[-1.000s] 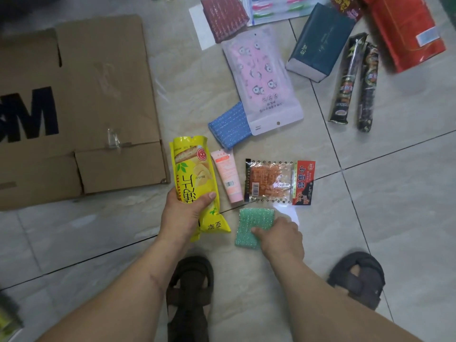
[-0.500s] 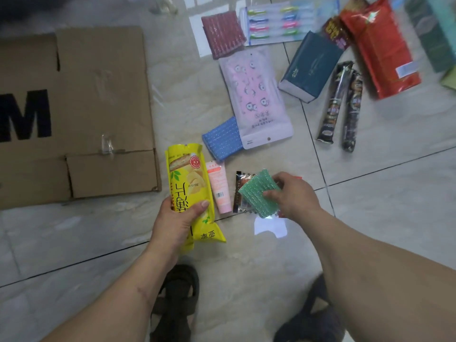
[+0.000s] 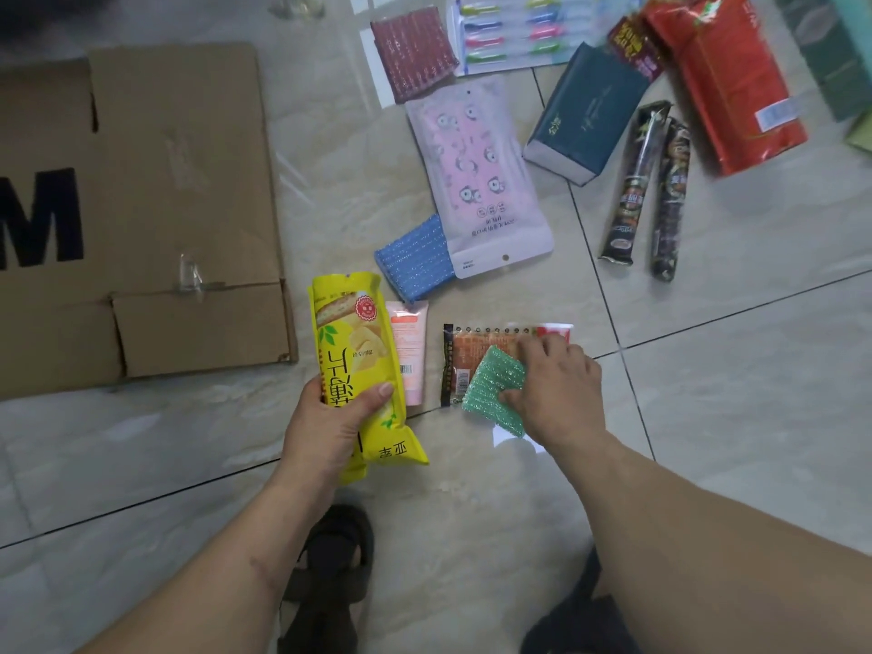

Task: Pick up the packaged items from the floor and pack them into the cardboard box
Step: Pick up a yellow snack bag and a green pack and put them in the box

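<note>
Two hands are working at once. Left hand (image 3: 337, 429) is gripping the yellow pack (image 3: 358, 365) around its lower half, thumb across the front, lifting it off the floor (image 3: 755, 417). Right hand (image 3: 557, 394) is pinching the green pad (image 3: 493, 389) while its fingers are reaching onto the snack sachet (image 3: 465, 351) lying beneath; whether the sachet is being grasped yet cannot be told.

Items lying loose on the floor:
- pink tube (image 3: 409, 351), just right of the yellow pack, partly hidden behind it
- blue pad (image 3: 415, 262), farther off, its right edge tucked under the pink pouch (image 3: 476, 172)
- red pad (image 3: 413, 49) and toothbrush pack (image 3: 509, 30), far side
- dark tissue pack (image 3: 585, 115), right of the pouch
- two dark sticks (image 3: 646, 186), side by side
- red bag (image 3: 726, 82), far right, with further packets at the frame edge, too cropped to identify

Box (image 3: 141, 205) is lying at far left, apparently flattened, flaps closed and taped; no opening is showing.

Step in hand, as judged: gathering, early in the task, with nothing packed and most items on the floor. Next move is calling for securing the sachet together with the green pad, then carrying both handfuls left; the box is probably needing to be opened first.
</note>
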